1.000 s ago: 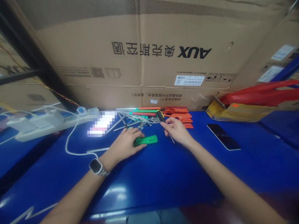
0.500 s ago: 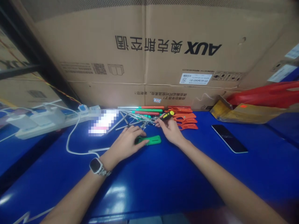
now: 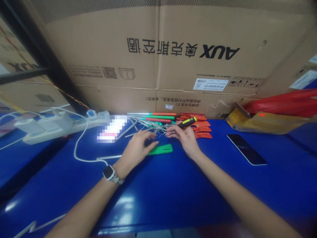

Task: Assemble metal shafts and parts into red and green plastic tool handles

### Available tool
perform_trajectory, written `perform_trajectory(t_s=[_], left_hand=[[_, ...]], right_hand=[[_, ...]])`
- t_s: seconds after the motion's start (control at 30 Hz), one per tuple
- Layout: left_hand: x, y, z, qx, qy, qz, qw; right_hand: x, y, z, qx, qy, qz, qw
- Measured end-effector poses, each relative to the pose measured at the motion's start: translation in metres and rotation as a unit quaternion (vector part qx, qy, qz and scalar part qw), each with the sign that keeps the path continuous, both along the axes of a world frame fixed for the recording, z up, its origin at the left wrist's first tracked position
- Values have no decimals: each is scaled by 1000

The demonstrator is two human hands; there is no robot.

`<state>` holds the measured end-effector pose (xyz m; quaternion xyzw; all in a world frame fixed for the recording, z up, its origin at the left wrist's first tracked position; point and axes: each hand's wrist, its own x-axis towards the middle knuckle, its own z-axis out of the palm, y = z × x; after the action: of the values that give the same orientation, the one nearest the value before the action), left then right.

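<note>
A yellow and black screwdriver is held in my right hand, its shaft pointing left over a tangle of wires and small metal parts. My left hand is curled above a green plastic handle piece lying on the blue table. Its thumb and fingertips are near each other by the wires; what they pinch, if anything, is too small to make out. A thin metal tube extends left from under that hand.
Behind lie red and green handled rods and orange handle pieces. A dark phone and an open carton are on the right. On the left are a power strip, a white cable and a blurred bright screen.
The screwdriver has tilted flatter and turned in my right hand. My left hand has lifted off the green piece towards the wires, its fingers drawn closer together. The view has shifted slightly.
</note>
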<state>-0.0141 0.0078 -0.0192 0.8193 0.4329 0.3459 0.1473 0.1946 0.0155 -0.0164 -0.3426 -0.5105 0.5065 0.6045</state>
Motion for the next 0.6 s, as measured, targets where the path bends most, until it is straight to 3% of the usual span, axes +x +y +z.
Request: perform_trajectory(t_s=[0.37,0.6], left_hand=[[8,-3,2,-59,-78,49,994],[9,-5,1,-56,-102,31,993]], right_hand=[[-7,-15,12,-25,33,42,998],[-4,-16,14,-19,23,52,998]])
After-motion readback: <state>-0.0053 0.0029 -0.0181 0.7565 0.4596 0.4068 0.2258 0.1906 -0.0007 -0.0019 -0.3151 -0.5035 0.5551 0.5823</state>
